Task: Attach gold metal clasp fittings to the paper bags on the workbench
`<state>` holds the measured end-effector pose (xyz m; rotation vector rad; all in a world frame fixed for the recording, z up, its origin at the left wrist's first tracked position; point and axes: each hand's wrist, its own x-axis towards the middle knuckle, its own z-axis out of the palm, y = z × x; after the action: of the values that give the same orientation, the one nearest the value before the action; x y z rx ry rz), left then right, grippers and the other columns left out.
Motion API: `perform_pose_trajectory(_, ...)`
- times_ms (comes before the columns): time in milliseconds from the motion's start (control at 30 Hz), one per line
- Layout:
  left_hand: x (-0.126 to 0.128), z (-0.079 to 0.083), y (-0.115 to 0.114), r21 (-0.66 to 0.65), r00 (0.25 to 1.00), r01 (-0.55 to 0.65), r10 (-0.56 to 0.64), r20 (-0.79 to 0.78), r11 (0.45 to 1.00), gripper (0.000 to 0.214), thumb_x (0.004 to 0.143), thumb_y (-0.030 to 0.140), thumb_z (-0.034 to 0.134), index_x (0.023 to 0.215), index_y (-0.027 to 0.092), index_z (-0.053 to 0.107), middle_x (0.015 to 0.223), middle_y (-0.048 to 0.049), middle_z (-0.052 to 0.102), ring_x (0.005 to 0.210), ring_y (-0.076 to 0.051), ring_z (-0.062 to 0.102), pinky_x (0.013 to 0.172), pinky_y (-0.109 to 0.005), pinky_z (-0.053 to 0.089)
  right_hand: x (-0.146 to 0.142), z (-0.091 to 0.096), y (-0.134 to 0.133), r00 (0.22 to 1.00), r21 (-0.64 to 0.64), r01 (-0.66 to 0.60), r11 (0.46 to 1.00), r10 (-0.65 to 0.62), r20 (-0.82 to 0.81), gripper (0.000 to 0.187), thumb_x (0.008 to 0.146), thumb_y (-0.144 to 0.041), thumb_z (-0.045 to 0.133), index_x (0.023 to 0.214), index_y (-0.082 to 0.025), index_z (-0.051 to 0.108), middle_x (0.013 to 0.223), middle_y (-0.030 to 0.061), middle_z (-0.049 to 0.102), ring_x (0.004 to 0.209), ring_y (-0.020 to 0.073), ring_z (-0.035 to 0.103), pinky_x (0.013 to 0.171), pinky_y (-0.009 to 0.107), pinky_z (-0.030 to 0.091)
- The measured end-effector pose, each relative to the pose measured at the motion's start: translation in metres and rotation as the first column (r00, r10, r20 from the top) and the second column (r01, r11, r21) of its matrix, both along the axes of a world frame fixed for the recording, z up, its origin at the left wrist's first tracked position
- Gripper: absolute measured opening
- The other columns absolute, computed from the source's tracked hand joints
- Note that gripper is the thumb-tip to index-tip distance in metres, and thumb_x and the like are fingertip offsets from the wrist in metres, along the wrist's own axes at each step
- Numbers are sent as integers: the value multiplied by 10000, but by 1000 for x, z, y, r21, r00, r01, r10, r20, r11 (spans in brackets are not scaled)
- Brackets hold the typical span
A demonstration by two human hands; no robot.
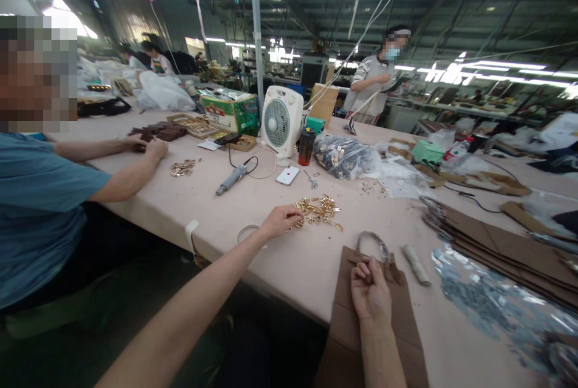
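My left hand (283,221) reaches to the near left edge of a pile of small gold metal fittings (323,208). Its fingers are pinched together at the pieces, and what lies between the tips is hidden. Palm up, my right hand (372,291) rests over a brown bag piece (345,316) at the table's front edge. Its fingers are curled closed, and anything in them cannot be made out. A looped handle in clear wrap (372,237) rises from the bag piece just beyond this hand. A rolled grey-beige piece (416,265) lies to its right.
Beyond the gold pile are a white phone (288,175), a grey corded tool (231,181), a dark tumbler (306,147) and a fan (280,122). Stacked brown pieces (510,249) and grey metal parts (483,291) lie right. A co-worker (45,195) sits left; another person (372,84) stands behind.
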<state>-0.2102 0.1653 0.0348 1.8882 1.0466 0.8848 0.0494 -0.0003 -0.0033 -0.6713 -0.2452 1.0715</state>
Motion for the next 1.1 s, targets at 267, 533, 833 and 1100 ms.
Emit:
perform_pose_trajectory(267,10,-3,12,-334,993,-19,56,100,942,194,919,330,643,938,161,737,697,-6,702,659,-143,717,536,-180,458,-3,4,-1,998,-15,15,1000,-16,-66,268,786,-192,856,849,-185,596,862,-50,593,609,16,489,502,101,462)
perform_pose_trajectory(533,18,-3,13,-502,960,-54,183,210,863,240,914,341,726,981,112,698,778,-91,769,702,-148,748,684,-245,587,-3,0,-1,1000,-4,-9,1000,9,-22,264,796,-206,855,878,-194,604,882,-46,587,631,18,488,524,98,470)
perform_pose_trajectory(833,17,12,9,-376,940,-146,247,236,915,265,753,329,872,926,150,783,702,-27,747,563,-138,674,600,-240,523,-3,-2,1,1000,-11,-4,1000,4,28,272,774,-243,881,871,-206,630,877,-40,598,612,36,472,495,127,463)
perform_pose_trajectory(1100,57,28,-29,-291,884,-92,213,416,952,415,834,470,789,1143,192,780,1101,-86,801,941,-180,721,813,-262,551,-8,2,1,1000,9,7,1000,-7,4,291,757,-273,912,903,-215,667,880,-51,628,599,30,463,496,123,434)
